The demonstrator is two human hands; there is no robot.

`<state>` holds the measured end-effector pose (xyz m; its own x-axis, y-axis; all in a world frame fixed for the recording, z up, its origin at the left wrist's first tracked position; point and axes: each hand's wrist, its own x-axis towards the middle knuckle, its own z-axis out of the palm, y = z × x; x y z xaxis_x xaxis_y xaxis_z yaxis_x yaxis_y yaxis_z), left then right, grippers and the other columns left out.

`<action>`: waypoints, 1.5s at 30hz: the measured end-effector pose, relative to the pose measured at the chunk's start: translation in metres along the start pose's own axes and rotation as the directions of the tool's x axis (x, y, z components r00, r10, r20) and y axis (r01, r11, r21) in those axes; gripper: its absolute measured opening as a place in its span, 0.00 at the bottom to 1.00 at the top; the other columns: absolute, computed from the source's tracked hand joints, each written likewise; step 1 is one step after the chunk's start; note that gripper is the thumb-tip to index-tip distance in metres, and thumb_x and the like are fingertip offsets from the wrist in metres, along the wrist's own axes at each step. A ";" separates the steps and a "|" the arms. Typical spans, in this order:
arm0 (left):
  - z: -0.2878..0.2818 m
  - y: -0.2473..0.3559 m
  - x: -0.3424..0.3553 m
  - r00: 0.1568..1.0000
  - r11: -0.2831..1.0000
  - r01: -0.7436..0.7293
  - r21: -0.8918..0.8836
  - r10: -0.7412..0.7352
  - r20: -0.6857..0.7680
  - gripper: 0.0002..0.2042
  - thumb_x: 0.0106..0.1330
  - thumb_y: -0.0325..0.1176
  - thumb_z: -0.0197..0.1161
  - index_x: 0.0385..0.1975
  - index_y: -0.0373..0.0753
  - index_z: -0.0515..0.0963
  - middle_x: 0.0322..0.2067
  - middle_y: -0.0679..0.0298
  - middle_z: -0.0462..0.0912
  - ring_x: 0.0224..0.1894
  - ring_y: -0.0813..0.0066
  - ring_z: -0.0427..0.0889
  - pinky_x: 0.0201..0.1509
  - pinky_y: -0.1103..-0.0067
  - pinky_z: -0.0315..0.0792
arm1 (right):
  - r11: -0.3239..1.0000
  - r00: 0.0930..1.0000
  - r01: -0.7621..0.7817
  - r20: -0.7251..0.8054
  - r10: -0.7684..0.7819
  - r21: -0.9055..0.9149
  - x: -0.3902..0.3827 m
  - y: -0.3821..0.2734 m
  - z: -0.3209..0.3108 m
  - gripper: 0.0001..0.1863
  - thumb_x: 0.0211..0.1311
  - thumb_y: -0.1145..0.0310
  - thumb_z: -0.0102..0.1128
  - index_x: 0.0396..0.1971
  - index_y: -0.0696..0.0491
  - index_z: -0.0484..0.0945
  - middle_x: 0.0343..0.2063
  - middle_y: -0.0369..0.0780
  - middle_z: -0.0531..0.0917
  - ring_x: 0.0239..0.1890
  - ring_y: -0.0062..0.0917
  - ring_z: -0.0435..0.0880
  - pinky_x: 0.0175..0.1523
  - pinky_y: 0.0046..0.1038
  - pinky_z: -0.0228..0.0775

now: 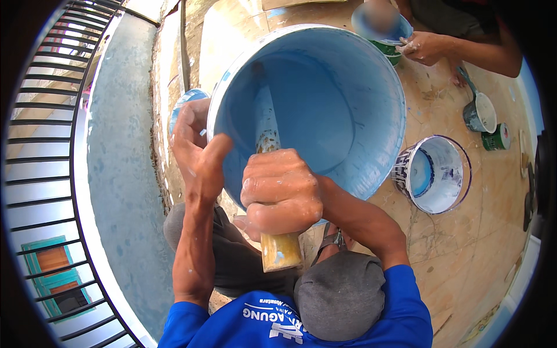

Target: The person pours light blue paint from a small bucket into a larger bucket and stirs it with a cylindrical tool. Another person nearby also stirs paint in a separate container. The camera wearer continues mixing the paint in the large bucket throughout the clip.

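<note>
A large paint bucket [386, 110], white-rimmed with blue-coated walls, stands tilted in front of me with blue paint [313, 110] inside. My left hand [200, 145] grips its left rim, thumb over the inner side and fingers outside. My right hand [281, 188] is wrapped in a fist round a wooden stirring stick [267, 119] spotted with paint. The stick's yellowish near end sticks out below the fist. Its far part reaches into the bucket, and the tip is hard to make out against the paint.
Right of the bucket stands a smaller white pail [444, 180] with blue residue. Beyond it are a dipper [480, 113] and a green can [497, 138]. At the upper right, another person's hand [426, 47] holds a blue-smeared container [362, 23]. A black railing [75, 156] runs along the left.
</note>
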<state>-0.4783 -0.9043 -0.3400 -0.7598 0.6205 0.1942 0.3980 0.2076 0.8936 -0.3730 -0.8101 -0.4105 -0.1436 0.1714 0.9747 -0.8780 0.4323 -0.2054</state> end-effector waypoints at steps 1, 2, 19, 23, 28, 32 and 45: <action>-0.001 -0.001 -0.001 1.000 1.000 -0.003 0.007 0.003 0.006 0.19 0.48 0.27 0.58 0.42 0.30 0.78 0.35 0.64 0.80 0.40 0.76 0.77 0.46 0.79 0.71 | 1.000 1.000 -0.001 0.001 0.001 -0.011 -0.001 0.000 0.004 0.18 0.30 0.65 0.72 0.20 0.51 0.70 0.19 0.34 0.69 0.19 0.27 0.73 0.23 0.31 0.63; -0.002 -0.002 -0.001 1.000 1.000 -0.007 0.012 0.006 0.013 0.19 0.48 0.27 0.58 0.42 0.30 0.78 0.35 0.64 0.80 0.39 0.77 0.77 0.46 0.80 0.71 | 1.000 1.000 0.002 0.005 -0.002 -0.021 -0.002 0.001 0.007 0.18 0.29 0.62 0.71 0.20 0.50 0.71 0.19 0.34 0.67 0.19 0.27 0.72 0.23 0.31 0.62; -0.007 -0.007 0.009 0.999 1.000 0.011 -0.015 -0.011 -0.035 0.18 0.48 0.29 0.59 0.40 0.30 0.77 0.33 0.64 0.79 0.35 0.77 0.75 0.41 0.81 0.70 | 0.987 0.996 -0.073 0.059 0.065 0.142 -0.011 -0.018 0.041 0.22 0.21 0.56 0.72 0.19 0.48 0.70 0.19 0.34 0.67 0.19 0.28 0.72 0.23 0.32 0.62; -0.015 -0.013 0.014 0.998 0.998 0.055 -0.043 -0.057 -0.040 0.17 0.48 0.29 0.59 0.40 0.30 0.77 0.33 0.64 0.79 0.34 0.76 0.74 0.40 0.80 0.70 | 0.982 0.997 -0.075 0.036 0.069 0.172 -0.011 -0.022 0.035 0.20 0.27 0.62 0.74 0.19 0.50 0.70 0.19 0.35 0.67 0.19 0.28 0.72 0.23 0.31 0.61; -0.014 -0.010 0.019 0.997 0.998 0.041 -0.052 -0.044 -0.061 0.17 0.48 0.29 0.58 0.39 0.30 0.78 0.32 0.63 0.79 0.34 0.76 0.75 0.41 0.80 0.71 | 0.961 0.983 -0.154 -0.064 0.173 0.230 0.008 -0.031 0.013 0.19 0.37 0.78 0.77 0.18 0.52 0.69 0.19 0.37 0.74 0.17 0.29 0.74 0.21 0.29 0.63; -0.022 -0.018 0.034 0.997 0.994 0.053 -0.094 -0.058 -0.053 0.18 0.48 0.30 0.59 0.40 0.29 0.78 0.32 0.62 0.80 0.34 0.76 0.76 0.42 0.80 0.71 | 0.984 0.984 -0.097 -0.133 0.118 0.152 0.022 -0.013 -0.002 0.18 0.38 0.77 0.77 0.18 0.52 0.70 0.18 0.38 0.75 0.17 0.30 0.77 0.21 0.29 0.66; -0.063 -0.083 0.185 0.965 0.972 0.146 -0.184 -0.099 0.243 0.07 0.49 0.30 0.61 0.26 0.35 0.77 0.24 0.69 0.74 0.28 0.80 0.70 0.32 0.79 0.65 | 0.844 0.831 -0.474 0.188 0.523 -0.250 0.061 0.079 -0.022 0.15 0.50 0.75 0.75 0.20 0.53 0.71 0.15 0.41 0.74 0.15 0.32 0.73 0.23 0.28 0.64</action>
<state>-0.6849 -0.8545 -0.3529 -0.6478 0.7618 0.0008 0.1817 0.1535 0.9713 -0.4412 -0.7460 -0.3694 -0.6644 0.2019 0.7196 -0.5589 0.5049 -0.6578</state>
